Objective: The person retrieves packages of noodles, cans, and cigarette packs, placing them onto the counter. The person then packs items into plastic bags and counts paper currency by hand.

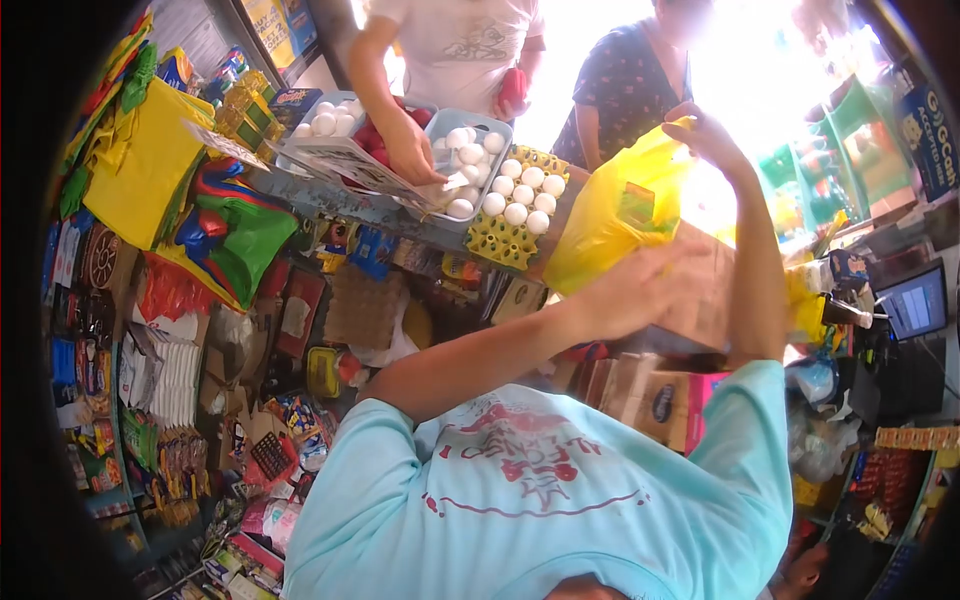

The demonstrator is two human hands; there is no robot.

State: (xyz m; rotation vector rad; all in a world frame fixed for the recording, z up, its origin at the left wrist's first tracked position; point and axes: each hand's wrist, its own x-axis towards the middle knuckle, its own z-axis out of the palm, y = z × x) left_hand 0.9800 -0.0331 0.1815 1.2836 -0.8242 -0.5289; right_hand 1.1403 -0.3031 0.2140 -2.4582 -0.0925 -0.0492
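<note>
My right hand [703, 138] is raised, its fingers closed on the top edge of a yellow plastic bag [605, 215]. The bag hangs over the counter, and something green and reddish shows through or on its side. Just below the bag, my left hand [655, 285] stretches to the right with its fingers extended, blurred by motion. Whether it touches the bag I cannot tell. A brown cardboard box [698, 290] lies behind my left hand. Left of the bag stands a yellow egg tray [500, 243] with several white eggs [515, 213].
Grey-blue bins [455, 222] of eggs line the counter, where another person's hand [408, 150] reaches over papers. A second person [630, 80] stands beyond the counter. Colored plastic bags [140, 170] hang at left. Packed shelves surround me; a screen [915, 303] is at right.
</note>
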